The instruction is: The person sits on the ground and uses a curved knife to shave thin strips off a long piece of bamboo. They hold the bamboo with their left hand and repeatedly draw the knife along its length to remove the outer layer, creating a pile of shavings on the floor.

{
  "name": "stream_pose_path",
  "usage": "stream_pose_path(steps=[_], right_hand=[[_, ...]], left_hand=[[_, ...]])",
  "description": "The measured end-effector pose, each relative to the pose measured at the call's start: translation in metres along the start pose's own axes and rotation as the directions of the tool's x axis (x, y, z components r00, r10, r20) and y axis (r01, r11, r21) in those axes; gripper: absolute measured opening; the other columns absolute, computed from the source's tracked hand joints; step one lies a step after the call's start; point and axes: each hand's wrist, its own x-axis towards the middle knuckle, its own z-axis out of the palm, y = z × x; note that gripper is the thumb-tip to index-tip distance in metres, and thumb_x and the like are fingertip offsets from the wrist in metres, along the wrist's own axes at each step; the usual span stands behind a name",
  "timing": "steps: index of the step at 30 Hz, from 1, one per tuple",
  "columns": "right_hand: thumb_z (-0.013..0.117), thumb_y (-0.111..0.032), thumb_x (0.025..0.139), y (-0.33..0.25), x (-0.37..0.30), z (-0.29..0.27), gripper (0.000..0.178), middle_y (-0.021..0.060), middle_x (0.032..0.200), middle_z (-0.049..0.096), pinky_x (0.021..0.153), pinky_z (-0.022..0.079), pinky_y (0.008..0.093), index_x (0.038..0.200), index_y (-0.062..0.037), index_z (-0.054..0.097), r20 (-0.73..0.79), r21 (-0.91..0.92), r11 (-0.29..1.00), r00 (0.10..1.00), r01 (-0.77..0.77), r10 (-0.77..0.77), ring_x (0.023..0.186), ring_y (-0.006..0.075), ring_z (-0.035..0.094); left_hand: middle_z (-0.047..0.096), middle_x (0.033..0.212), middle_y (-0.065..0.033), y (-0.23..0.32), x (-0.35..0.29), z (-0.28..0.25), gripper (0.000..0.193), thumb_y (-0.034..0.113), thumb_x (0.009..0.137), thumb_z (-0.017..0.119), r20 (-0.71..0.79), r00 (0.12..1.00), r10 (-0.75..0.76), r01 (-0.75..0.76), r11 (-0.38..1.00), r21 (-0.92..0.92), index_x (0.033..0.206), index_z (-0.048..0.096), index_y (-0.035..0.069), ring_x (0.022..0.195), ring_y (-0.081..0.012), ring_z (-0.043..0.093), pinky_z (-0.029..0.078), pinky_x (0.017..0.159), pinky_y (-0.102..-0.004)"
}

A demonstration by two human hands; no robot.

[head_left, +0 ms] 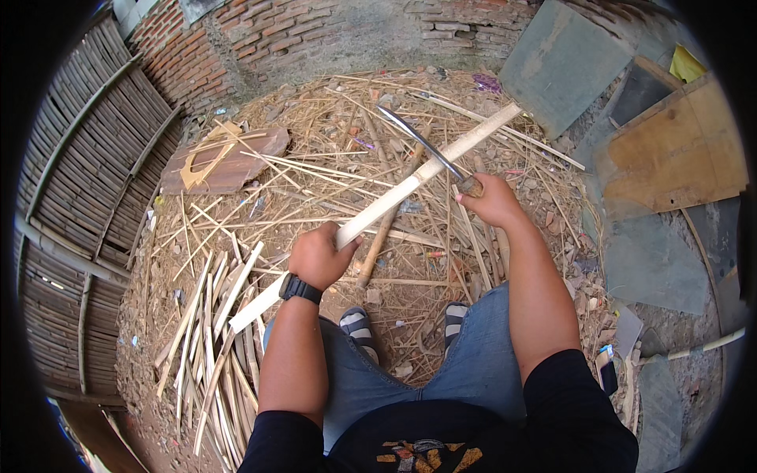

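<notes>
My left hand [317,256] is closed around a long pale bamboo strip [388,200], which slants from beside my left thigh up to the far right. In my right hand [492,201] is the wooden handle of a long curved machete [422,139]. Its blade points away to the far left and crosses the strip in its upper part, seeming to touch it. From this view I cannot tell how deep the edge sits in the bamboo. A dark round stick [384,242] lies on the ground beneath the strip.
Several split bamboo strips [226,347] are piled by my left leg. A brown board [225,162] lies at the far left. A bamboo fence [95,173] stands left, a brick wall [315,35] at the back. Grey and brown panels [565,63] lean on the right.
</notes>
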Motion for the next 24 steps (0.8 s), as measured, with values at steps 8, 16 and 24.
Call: stream_pose_path(steps=[8,16,24], right_hand=[[0.083,-0.038,0.085,-0.006,-0.003,-0.001,0.071,0.0259,0.130,0.069,0.105,0.052,0.0446,0.142,-0.0010,0.062,0.030,-0.009,1.000,0.999,-0.024,0.025,0.121,0.0382,0.068],[0.084,-0.038,0.085,-0.008,-0.004,0.001,0.072,0.0255,0.134,0.068,0.107,0.051,0.0436,0.142,-0.0007,0.062,0.023,-0.009,1.000,1.000,-0.009,0.009,0.124,0.0375,0.066],[0.085,-0.040,0.084,-0.003,-0.002,0.004,0.073,0.0262,0.133,0.068,0.107,0.051,0.0435,0.141,0.0010,0.061,0.006,-0.023,1.000,1.000,0.004,-0.003,0.124,0.0376,0.067]], left_hand=[[0.071,0.074,-0.0178,0.005,-0.001,0.002,0.045,0.048,0.087,0.080,0.001,1.000,0.018,-0.018,1.000,-0.003,0.087,0.068,0.005,0.072,-0.0384,0.071,0.056,0.068,-0.0482],[0.071,0.073,-0.0177,0.004,0.000,0.002,0.047,0.050,0.087,0.079,0.020,1.000,0.010,-0.010,1.000,0.020,0.087,0.068,0.005,0.072,-0.0384,0.071,0.056,0.068,-0.0485],[0.071,0.073,-0.0176,0.004,-0.001,0.003,0.046,0.050,0.087,0.080,0.008,1.000,0.022,-0.022,1.000,0.015,0.088,0.068,0.005,0.072,-0.0384,0.071,0.056,0.068,-0.0486]])
